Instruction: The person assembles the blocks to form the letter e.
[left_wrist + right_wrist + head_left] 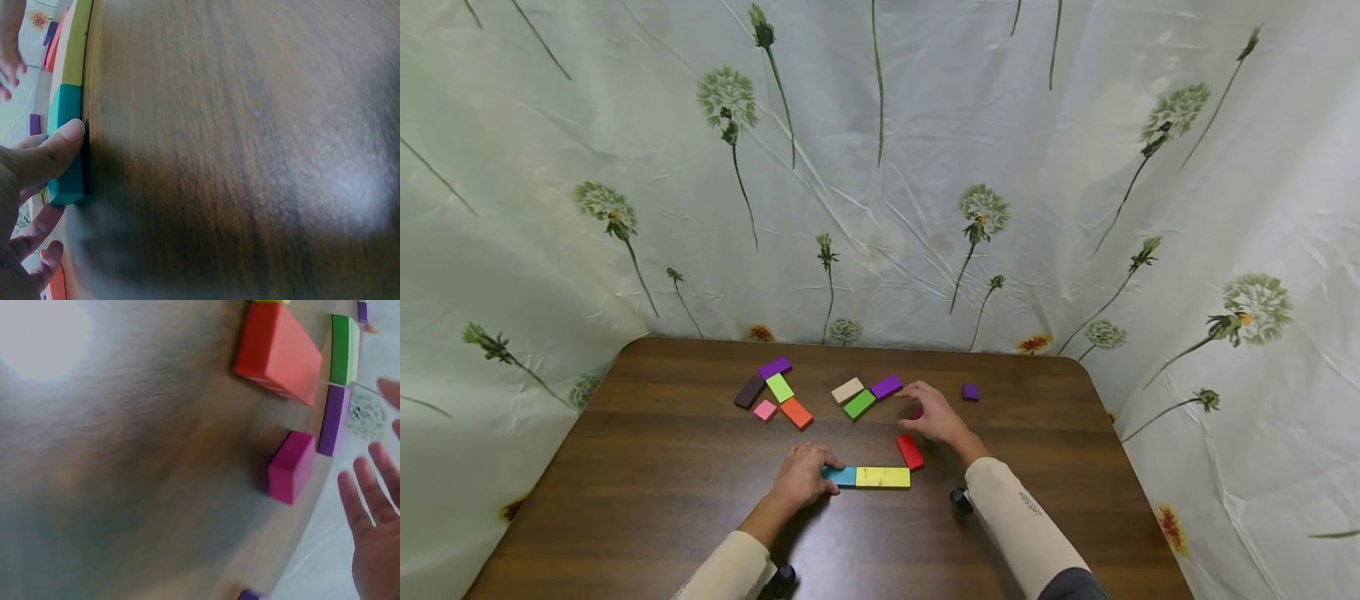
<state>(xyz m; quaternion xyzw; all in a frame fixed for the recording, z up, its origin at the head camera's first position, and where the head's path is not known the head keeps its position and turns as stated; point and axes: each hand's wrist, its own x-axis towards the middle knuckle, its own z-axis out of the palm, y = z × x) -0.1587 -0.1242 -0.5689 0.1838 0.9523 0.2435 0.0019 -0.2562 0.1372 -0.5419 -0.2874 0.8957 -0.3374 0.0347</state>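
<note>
In the head view my left hand (pixel 803 475) pinches a blue wooden block (pixel 844 477) that lies flat on the table. Its thumb presses the near side of the block (pixel 66 147) in the left wrist view, fingers on the far side. A longer yellow block (pixel 883 477) lies end to end with the blue one. My right hand (pixel 936 415) hovers over a small magenta block (pixel 290 465), fingers spread and holding nothing. A red block (pixel 911 452) slants away from the yellow block's right end, on the near side of my right hand.
On the wooden table (pixel 647 483), a cluster at back left includes an orange block (pixel 797 413) and a dark block (pixel 749 392). Further right lie a beige block (pixel 847 390), a green block (pixel 860 405) and purple blocks (pixel 886 387). A flowered curtain (pixel 880 208) hangs behind.
</note>
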